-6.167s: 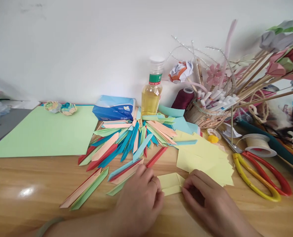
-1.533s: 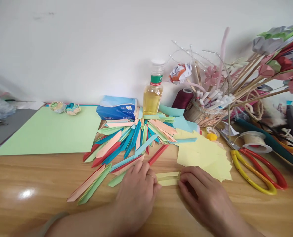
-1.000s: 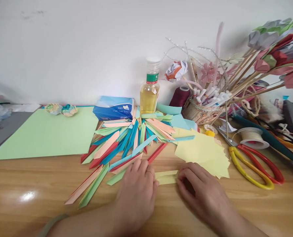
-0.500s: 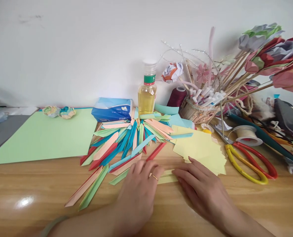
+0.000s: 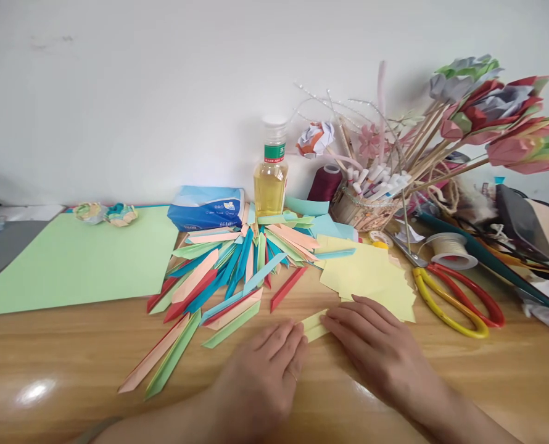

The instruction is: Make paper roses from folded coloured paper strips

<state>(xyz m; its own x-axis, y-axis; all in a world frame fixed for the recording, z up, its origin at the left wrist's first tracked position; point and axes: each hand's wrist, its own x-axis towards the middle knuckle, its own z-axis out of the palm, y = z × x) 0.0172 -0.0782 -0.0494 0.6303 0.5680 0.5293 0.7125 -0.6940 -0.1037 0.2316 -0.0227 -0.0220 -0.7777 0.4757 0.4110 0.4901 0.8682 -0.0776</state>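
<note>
Drew the left hand point(image 5: 268, 367) back from the folded green strip point(image 5: 232, 325) since half a second ago, and turned the folded yellow paper point(image 5: 314, 327) aslant. Lies on the wooden table point(image 5: 71, 357) between both hands. Touching its left end with left fingertips, its right end with outstretched fingers of the right hand point(image 5: 379, 345); cannot tell whether pinching beneath. Just beyond, see yellow sheets point(image 5: 371, 280); farther right, scissors point(image 5: 421, 283).
</note>
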